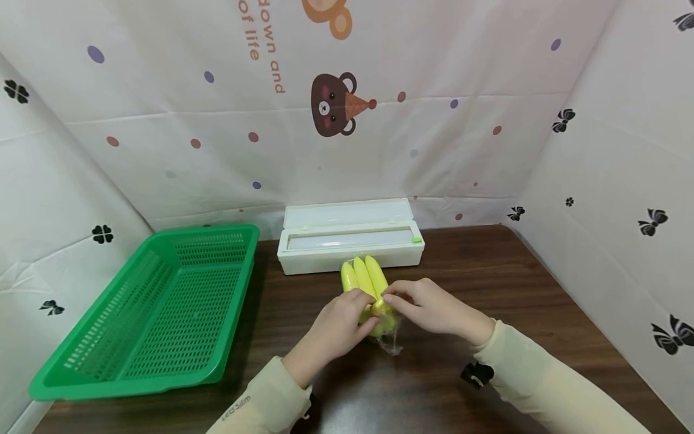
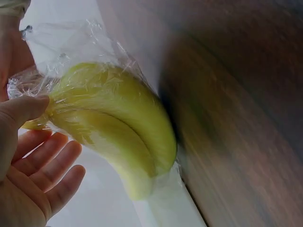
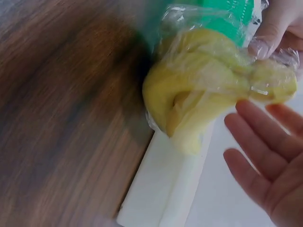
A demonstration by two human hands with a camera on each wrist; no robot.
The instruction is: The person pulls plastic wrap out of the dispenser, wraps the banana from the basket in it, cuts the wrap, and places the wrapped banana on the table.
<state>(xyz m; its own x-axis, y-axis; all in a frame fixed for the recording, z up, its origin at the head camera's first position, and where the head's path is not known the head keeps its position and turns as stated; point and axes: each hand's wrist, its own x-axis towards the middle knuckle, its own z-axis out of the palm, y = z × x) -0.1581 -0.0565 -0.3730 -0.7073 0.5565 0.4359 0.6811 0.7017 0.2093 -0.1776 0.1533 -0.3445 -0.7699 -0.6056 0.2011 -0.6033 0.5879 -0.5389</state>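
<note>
A bunch of yellow bananas (image 1: 362,274), covered in clear plastic wrap (image 2: 94,40), is held over the table with its stem end toward the person. My left hand (image 1: 338,325) pinches the wrapped stem; its thumb (image 2: 23,109) lies on top while the other fingers spread loosely below. From the other side, my right hand (image 1: 428,304) brings thumb and index finger together on the wrap at the stem. Its remaining fingers (image 3: 258,146) are extended under the bananas. Loose wrap hangs below the stem. The right thumb is hidden in the right wrist view.
A white wrap dispenser box (image 1: 309,263) with its lid raised stands right behind the bananas. To the left is a green plastic basket (image 1: 230,313) with nothing in it. Patterned white curtains (image 1: 461,72) enclose the brown wooden table (image 1: 466,253) at the back and sides.
</note>
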